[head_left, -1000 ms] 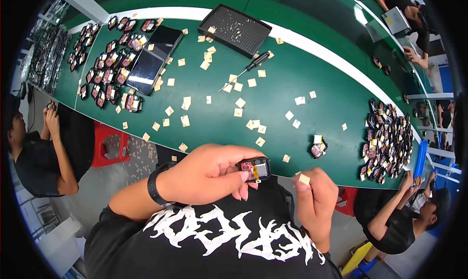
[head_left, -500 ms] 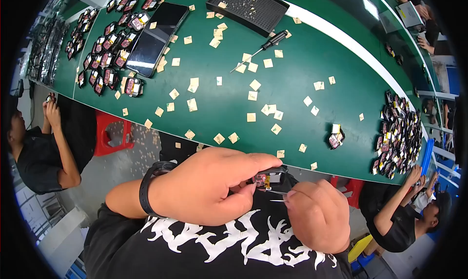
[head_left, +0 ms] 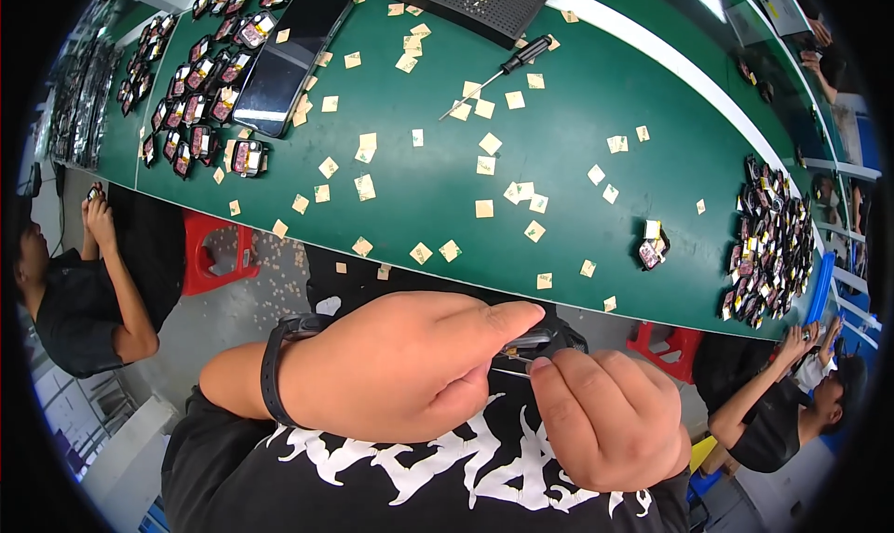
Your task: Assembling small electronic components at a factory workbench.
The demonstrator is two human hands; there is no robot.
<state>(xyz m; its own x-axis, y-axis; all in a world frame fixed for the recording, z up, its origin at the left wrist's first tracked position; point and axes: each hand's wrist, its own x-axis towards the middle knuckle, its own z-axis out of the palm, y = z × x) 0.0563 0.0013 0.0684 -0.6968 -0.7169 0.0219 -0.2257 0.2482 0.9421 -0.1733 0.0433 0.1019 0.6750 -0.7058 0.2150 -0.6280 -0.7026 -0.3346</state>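
1. The left hand (head_left: 400,365) was closed around a small dark component (head_left: 535,340), held below the green table's (head_left: 577,95) near edge.
2. The right hand (head_left: 610,417) pinched thin tweezers (head_left: 510,370) against that component.
3. A screwdriver (head_left: 498,72) and square beige stickers (head_left: 484,165) lay mid-table.

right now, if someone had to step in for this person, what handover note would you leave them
Left hand: closed around a small dark part, held near the chest.
Right hand: pinching a thin metal tool at that part.
On the green table: dark parts far left beside a black phone, a heap at right, one single part, scattered tan squares, a screwdriver.
Done or left: cannot tell.
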